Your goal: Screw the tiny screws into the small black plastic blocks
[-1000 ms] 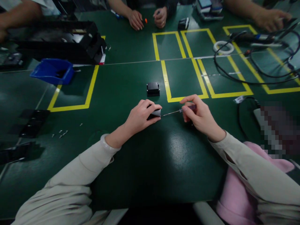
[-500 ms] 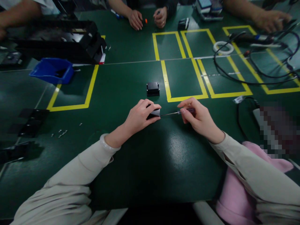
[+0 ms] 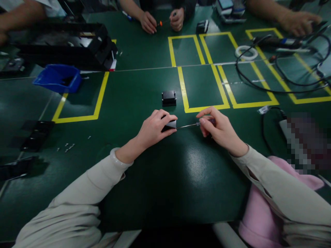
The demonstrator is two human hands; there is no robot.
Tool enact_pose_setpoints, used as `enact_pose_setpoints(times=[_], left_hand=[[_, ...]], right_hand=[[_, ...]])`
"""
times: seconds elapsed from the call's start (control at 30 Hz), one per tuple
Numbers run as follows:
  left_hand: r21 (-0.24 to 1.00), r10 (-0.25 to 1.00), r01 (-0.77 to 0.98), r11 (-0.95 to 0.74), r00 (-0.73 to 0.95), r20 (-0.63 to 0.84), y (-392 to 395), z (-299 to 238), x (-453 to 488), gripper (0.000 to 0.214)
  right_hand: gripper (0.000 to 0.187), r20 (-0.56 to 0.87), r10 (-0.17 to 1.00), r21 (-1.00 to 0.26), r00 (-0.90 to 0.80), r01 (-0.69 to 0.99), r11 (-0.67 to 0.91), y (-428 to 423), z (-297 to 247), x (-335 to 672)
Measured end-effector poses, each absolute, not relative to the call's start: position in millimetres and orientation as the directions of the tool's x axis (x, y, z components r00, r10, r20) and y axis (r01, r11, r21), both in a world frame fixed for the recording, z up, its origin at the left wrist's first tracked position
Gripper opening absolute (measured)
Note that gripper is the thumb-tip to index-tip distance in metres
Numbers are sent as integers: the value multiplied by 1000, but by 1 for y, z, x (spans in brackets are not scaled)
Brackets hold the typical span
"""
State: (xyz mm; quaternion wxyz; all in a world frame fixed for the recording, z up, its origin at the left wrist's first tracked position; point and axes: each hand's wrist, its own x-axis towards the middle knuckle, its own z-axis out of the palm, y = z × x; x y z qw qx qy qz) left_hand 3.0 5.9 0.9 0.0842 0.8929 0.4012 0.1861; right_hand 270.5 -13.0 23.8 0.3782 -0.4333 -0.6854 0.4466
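My left hand [image 3: 154, 128] is closed around a small black block-shaped part [image 3: 169, 124] on the green table, its thumb and fingers partly covering it. A screwdriver [image 3: 188, 125] is pinched by its handle in my right hand [image 3: 216, 129]. The thin metal shaft points left, and its tip meets the right side of the black part, where the exact contact is too small to tell. Just beyond my left hand sits a second black part [image 3: 169, 98] with small shiny ends at its sides. Several small screws [image 3: 69, 147] lie loose off to the left.
A blue bin [image 3: 59, 78] and a long black housing [image 3: 64, 46] stand at the upper left. Dark parts [image 3: 36, 135] lie at the left edge. Yellow tape outlines [image 3: 207, 108] mark the table. A black cable [image 3: 269, 91] loops at right. Co-workers' hands [image 3: 149, 22] are across the table.
My right hand has shifted very slightly and its fingers have rolled a little on the screwdriver handle. My left hand and the black part stay in place.
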Motion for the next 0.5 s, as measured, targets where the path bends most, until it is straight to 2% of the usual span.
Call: enact_pose_setpoints(times=[0.1,0.33,0.5], left_hand=[[303,750,686,-662,608,260,6,1,3,35],[321,760,689,-650,601,249,6,1,2,35],[334,761,685,-648,598,250,6,1,2,35]], right_hand=[[17,104,934,-946,-341,256,199,-13,24,270],[10,134,927,-937,-349,261,233,-12,22,272],[16,101,927,-947,-361,250,201,-12,23,272]])
